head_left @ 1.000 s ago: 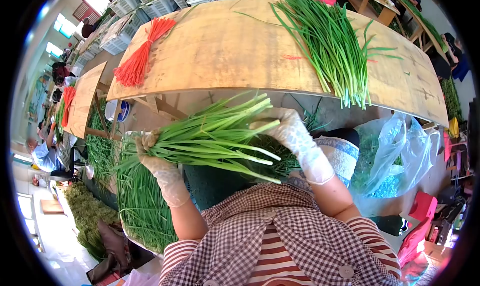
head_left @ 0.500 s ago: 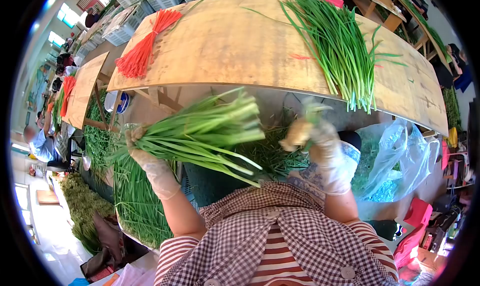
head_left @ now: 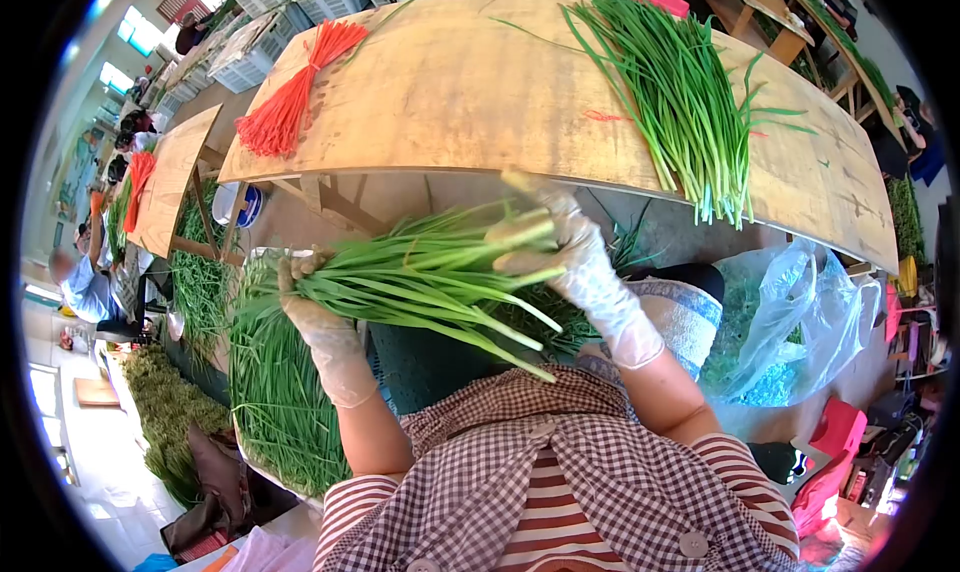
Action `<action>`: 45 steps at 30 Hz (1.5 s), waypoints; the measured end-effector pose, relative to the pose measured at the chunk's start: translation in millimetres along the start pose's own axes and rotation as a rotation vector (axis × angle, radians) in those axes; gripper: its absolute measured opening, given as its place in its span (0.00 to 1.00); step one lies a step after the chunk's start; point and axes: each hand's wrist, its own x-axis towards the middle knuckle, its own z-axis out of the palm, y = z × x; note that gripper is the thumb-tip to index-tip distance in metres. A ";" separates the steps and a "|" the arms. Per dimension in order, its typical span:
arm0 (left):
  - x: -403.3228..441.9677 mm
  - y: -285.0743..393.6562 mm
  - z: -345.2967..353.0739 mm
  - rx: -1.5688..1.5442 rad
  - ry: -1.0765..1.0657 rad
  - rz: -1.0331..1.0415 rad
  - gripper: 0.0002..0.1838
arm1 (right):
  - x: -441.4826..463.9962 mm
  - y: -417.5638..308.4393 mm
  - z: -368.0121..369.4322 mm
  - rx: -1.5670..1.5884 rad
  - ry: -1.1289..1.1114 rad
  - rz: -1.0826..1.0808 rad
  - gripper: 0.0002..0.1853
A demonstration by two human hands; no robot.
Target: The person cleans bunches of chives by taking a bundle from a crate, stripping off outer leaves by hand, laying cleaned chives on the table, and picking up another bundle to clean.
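Observation:
My left hand [head_left: 308, 302], in a thin translucent glove, is closed around the leafy part of a bunch of garlic chives [head_left: 420, 272]. The bunch lies sideways above my lap, its pale stem ends to the right. My gloved right hand [head_left: 565, 247] is at those stem ends, its fingers apart and partly blurred; whether they press on the stems is unclear. A heap of loose chives [head_left: 280, 402] lies beside my left forearm. On the wooden table [head_left: 440, 92] ahead rests another pile of chives [head_left: 690, 112], stems toward me.
A bundle of red ties [head_left: 290, 97] lies on the table's left part. A clear plastic bag [head_left: 790, 322] hangs below its right edge. White crates [head_left: 250, 47] are stacked behind. A person in light blue [head_left: 90, 292] sits at the far left near a smaller table [head_left: 175, 182].
My right hand has moved up and left to the stem ends, and the loose plant scraps it held are gone from it. The bunch in my left hand has shifted slightly right.

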 end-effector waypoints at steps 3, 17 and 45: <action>-6.9 -10.1 10.1 0.072 -0.008 0.040 0.17 | -7.7 -2.0 15.0 0.012 0.037 -0.059 0.24; -6.7 23.8 45.0 -0.413 -0.667 -0.093 0.15 | -59.5 93.9 -100.4 -1.084 0.324 0.513 0.10; -3.7 1.6 48.1 -0.333 -0.486 -0.159 0.17 | 7.7 11.2 12.4 -0.857 -0.050 -0.364 0.13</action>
